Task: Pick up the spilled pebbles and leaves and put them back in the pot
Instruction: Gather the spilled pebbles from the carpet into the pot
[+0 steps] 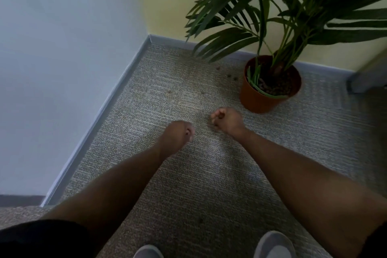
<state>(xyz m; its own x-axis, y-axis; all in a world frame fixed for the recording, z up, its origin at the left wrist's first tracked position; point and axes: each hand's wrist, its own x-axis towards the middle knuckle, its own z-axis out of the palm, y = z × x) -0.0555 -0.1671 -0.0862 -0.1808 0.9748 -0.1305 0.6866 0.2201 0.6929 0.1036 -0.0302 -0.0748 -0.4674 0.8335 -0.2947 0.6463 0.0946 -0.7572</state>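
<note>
Now, hands: left hand (178, 135) and right hand (227, 119) both fisted; contents hidden, can't tell.
pebbles: few (232, 77) on carpet (146, 111), left of pot (262, 100).
tip: pinch singly, drop over soil.

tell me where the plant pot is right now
In the head view the orange plant pot stands on the carpet at upper right, against the grey skirting board of the yellow wall, just beyond the right hand.

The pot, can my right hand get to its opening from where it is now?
Probably yes: the right hand is just beside the pot, with bare carpet between. The fronds hang higher, off to the side.
</note>
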